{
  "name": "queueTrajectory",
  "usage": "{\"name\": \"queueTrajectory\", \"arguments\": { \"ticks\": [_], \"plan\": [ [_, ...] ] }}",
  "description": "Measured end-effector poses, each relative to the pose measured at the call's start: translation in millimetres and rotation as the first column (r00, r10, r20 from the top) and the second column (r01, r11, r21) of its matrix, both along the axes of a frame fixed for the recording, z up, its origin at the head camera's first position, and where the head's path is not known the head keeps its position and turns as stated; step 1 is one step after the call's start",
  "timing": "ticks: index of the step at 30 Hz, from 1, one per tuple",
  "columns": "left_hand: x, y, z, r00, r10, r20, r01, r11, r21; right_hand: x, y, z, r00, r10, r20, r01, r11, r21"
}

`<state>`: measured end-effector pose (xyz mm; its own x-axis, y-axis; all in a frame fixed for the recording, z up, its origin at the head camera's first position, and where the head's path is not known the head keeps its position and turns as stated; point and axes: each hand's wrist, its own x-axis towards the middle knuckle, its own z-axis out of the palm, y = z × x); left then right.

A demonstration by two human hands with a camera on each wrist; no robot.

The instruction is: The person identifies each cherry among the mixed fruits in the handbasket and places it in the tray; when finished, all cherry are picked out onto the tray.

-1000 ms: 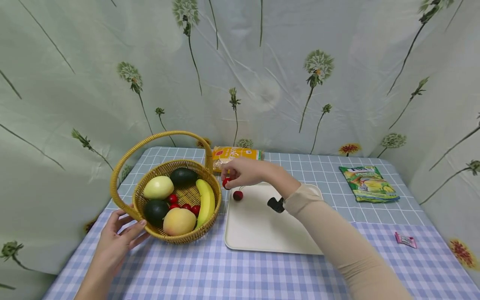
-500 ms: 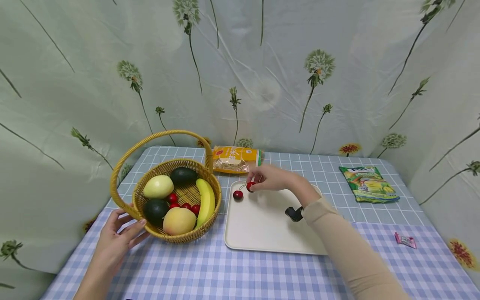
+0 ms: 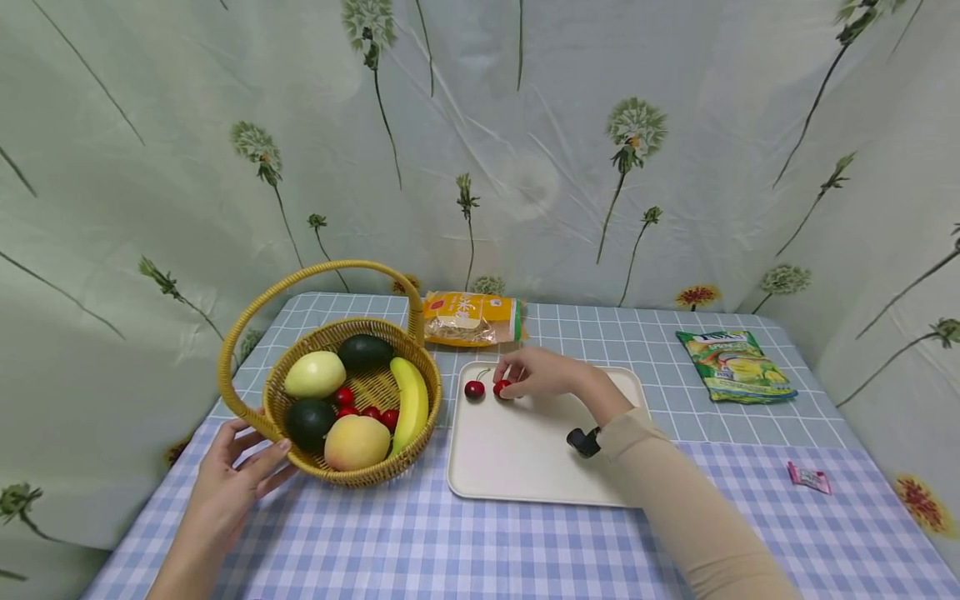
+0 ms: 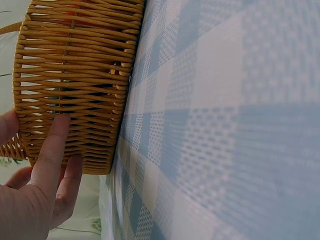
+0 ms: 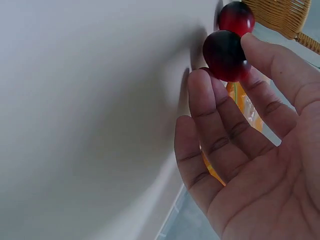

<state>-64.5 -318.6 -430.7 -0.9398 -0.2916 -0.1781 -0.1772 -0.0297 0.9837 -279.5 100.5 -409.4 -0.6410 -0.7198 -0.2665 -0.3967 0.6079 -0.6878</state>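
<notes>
My left hand [image 3: 231,479] rests its spread fingers against the wicker wall of the basket [image 4: 75,95], near the foot of its tall handle. In the basket are a banana [image 3: 408,404], a peach [image 3: 357,442], a pale green fruit [image 3: 315,375], two dark green fruits and several red cherries. Over the cream tray [image 3: 510,467], my right hand [image 3: 543,372] pinches a dark red cherry [image 5: 226,56] between thumb and fingers, low at the tray's far left. Beside it a second cherry [image 3: 474,390] lies on the tray, its stem showing.
Behind the tray lies an orange food packet [image 3: 472,319]. A green and yellow packet [image 3: 737,367] is at the far right, with a small pink wrapped sweet [image 3: 809,477] nearer the front. A floral curtain hangs behind the table.
My right hand has carried the cherry rightward from near the basket rim, then lowered it toward the tray beside the other cherry. The left hand stays at the basket.
</notes>
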Motion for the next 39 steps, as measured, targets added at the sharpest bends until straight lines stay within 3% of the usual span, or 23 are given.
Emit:
{"name": "queueTrajectory", "arguments": {
  "ticks": [15, 26, 39],
  "plan": [
    [1.2, -0.3, -0.8, 1.0, 0.001, -0.016, 0.0, 1.0, 0.015, -0.5, 3.9, -2.2, 0.999, -0.052, -0.016, 0.051, 0.999, -0.014],
    [1.2, -1.1, -2.0, 1.0, 0.001, -0.009, 0.0, 1.0, 0.018, -1.7, 1.5, -7.3, 0.999, -0.026, -0.045, 0.025, 0.999, -0.033],
    [1.2, -1.3, -1.4, 1.0, -0.001, -0.007, 0.001, 1.0, 0.023, -1.5, 1.8, 1.5, 0.999, -0.034, -0.021, 0.034, 0.999, -0.012]
  ]
}}
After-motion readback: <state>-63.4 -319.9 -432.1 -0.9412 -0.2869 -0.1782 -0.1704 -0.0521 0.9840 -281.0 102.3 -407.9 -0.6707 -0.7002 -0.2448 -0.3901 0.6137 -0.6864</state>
